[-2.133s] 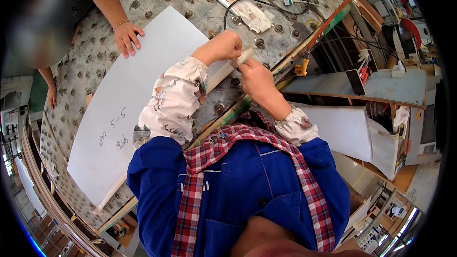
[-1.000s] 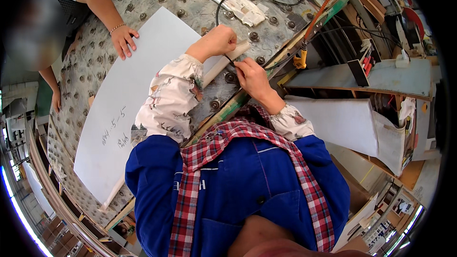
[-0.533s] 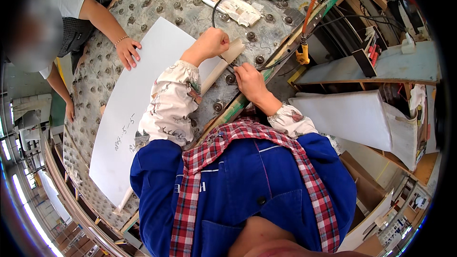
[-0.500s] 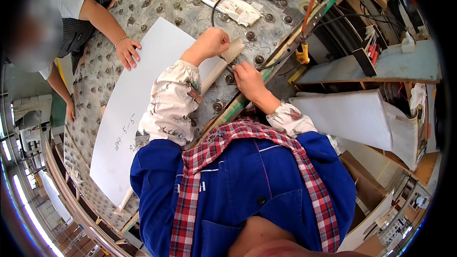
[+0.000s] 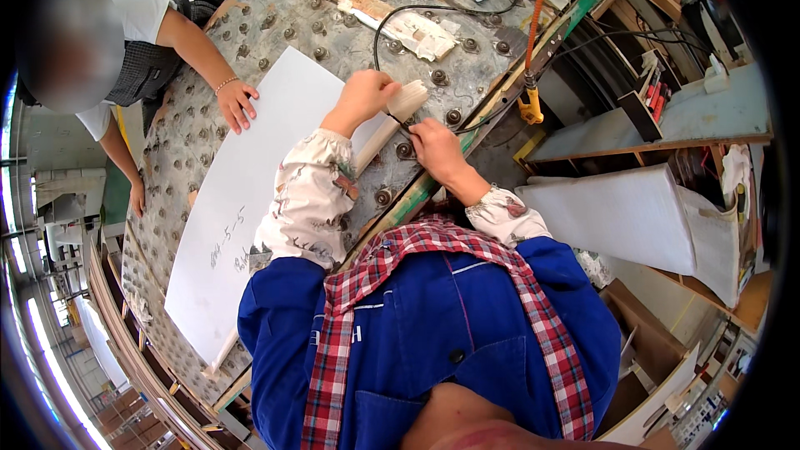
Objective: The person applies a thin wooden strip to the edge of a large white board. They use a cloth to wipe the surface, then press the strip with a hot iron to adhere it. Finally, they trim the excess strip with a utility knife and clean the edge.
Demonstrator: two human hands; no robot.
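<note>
My left hand [image 5: 362, 102] is closed, its fingers bunched over the end of a white curved panel [image 5: 250, 167] with handwriting on it. Just beyond those fingers sticks out the pale beige end of a strip [image 5: 407, 98] that runs along the panel's near edge. A little to the right, my right hand [image 5: 439, 152] is also closed, its fingertips pinched together low over the table. A black cable [image 5: 376, 43] passes by both hands, and a dark piece of it shows between them. What either hand grips is hidden by the fingers.
The grey metal table [image 5: 275, 12] is studded with several ball rollers. A wooden board [image 5: 387, 17] lies at the far side. Across the panel, a co-worker's hand [image 5: 237, 104] rests near its edge. A yellow hook [image 5: 531, 106] hangs from an orange coiled hose at the right.
The whole view has shifted slightly, so the panel and table sit lower and further right. Both hands stay close together at the panel's end. The strip's beige end looks more spread.
</note>
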